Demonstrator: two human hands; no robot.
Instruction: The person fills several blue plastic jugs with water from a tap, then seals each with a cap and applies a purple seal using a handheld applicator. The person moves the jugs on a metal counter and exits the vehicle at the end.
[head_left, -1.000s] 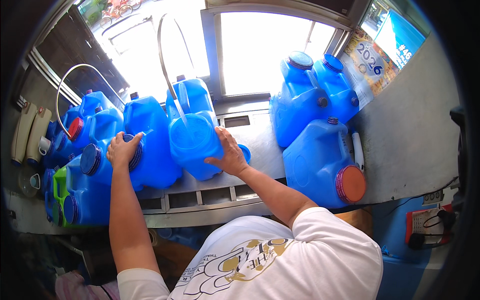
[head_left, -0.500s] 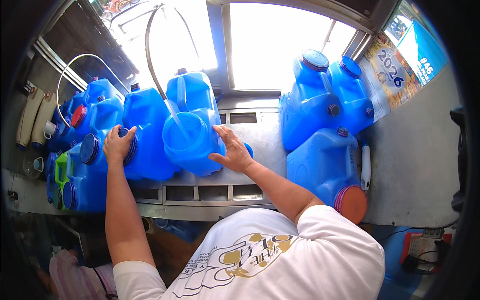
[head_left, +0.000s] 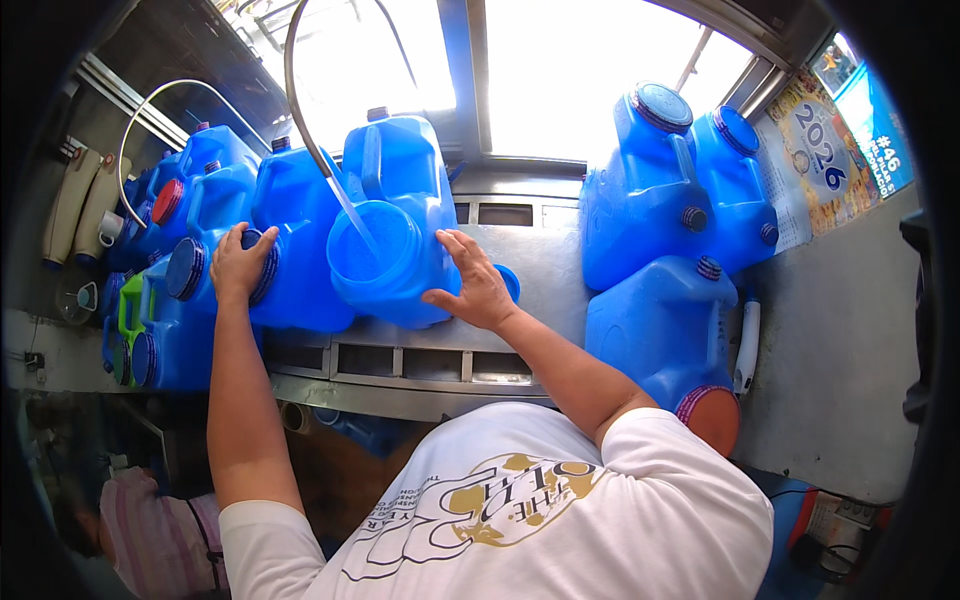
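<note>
Your left hand (head_left: pixel 240 268) half-hides one cap (head_left: pixel 268 268), grip unclear; your right hand (head_left: pixel 478 290) splays at one open jug (head_left: pixel 405 298), three capped jugs (head_left: pixel 650 315) rightward.

Right of you: three blue jugs (head_left: pixel 640 320) | before you: one open blue jug (head_left: pixel 415 290) | on your left: one green jug (head_left: pixel 130 303), two long beige objects (head_left: pixel 70 205), one white cup (head_left: pixel 108 230); other blue jugs (head_left: pixel 310 225) overlap, uncountable | your hoses (head_left: pixel 300 120): two

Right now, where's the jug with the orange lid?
In the head view, the orange-lidded jug sits right of the right hand, below two other blue jugs.
</note>
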